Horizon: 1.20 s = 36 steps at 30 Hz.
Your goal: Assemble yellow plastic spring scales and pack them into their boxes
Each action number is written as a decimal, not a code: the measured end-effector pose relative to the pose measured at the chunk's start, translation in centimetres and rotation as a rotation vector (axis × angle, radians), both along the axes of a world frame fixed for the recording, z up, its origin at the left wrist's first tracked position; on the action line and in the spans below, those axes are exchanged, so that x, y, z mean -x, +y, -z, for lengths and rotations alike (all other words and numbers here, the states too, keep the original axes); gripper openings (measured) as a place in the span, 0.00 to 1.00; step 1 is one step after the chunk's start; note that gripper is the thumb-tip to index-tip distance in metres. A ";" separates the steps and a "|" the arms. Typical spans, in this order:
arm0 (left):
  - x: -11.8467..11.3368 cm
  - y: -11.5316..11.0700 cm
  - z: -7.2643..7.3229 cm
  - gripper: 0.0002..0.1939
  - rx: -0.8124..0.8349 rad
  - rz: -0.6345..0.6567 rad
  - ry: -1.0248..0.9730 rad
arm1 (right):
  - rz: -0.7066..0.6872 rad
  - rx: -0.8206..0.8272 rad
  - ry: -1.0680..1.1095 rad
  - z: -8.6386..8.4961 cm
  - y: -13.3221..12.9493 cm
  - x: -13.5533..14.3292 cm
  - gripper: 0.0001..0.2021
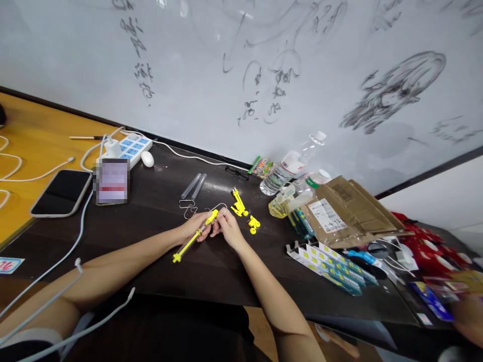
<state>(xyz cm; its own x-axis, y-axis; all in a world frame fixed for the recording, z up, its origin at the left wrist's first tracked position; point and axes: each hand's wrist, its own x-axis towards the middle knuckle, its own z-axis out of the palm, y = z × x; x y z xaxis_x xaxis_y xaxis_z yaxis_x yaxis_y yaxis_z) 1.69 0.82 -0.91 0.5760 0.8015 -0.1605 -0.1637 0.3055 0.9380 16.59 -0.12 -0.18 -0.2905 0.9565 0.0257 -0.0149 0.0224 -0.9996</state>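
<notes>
A slim yellow plastic device (187, 245), syringe-like with a clear tube section, slants across my left hand (194, 226), whose fingers are closed around it near the upper end. Close beside it, my right hand (228, 229) pinches a thin bent metal wire (219, 205) at the device's yellow head (212, 216). The exact contact between wire and head is partly hidden by my fingers. More bent wire (188, 207) lies just beyond my left hand. Two clear tubes (194, 186) rest farther back. Loose yellow plastic parts (238, 203) and small yellow pieces (253, 224) lie right of my hands.
Bottles (281, 173), a flattened cardboard package (345, 211) and printed card boxes (332, 266) stand or lie to the right. On the left are a phone (62, 193), a blurred screen (112, 181), a power strip (132, 149) and white cables (81, 226). A whiteboard (188, 75) rises behind.
</notes>
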 end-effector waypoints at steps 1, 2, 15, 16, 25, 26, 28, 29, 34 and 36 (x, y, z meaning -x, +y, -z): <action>0.0 0.1 0.2 0.24 0.016 0.007 -0.009 | -0.014 -0.003 -0.001 -0.1 0.0 -0.1 0.14; -0.1 0.3 0.5 0.25 0.038 0.014 -0.021 | -0.030 -0.008 -0.006 -0.2 0.0 -0.3 0.14; 0.2 0.0 0.1 0.20 0.352 0.108 -0.210 | -0.101 -0.081 -0.121 -0.6 -0.1 -0.9 0.13; 0.2 0.0 0.0 0.21 0.366 0.121 -0.209 | -0.102 -0.078 -0.119 -0.6 -0.2 -0.8 0.12; 0.6 0.3 -0.3 0.23 0.450 0.179 -0.241 | -0.058 0.012 0.033 -0.4 -0.1 -0.2 0.15; 0.7 0.4 -0.2 0.23 0.457 0.192 -0.250 | -0.048 0.029 0.050 -0.4 -0.1 -0.1 0.15; 0.7 0.6 0.0 0.22 0.456 0.206 -0.251 | -0.018 0.075 0.087 -0.4 -0.1 0.0 0.16; 0.7 0.7 0.1 0.22 0.447 0.205 -0.238 | -0.005 0.102 0.108 -0.3 -0.1 0.1 0.17; 0.4 1.1 0.7 0.24 0.369 0.222 -0.124 | 0.016 0.196 0.207 -0.3 -0.2 0.3 0.18; 0.4 1.2 0.9 0.24 0.346 0.237 -0.119 | 0.018 0.188 0.215 -0.3 -0.2 0.3 0.18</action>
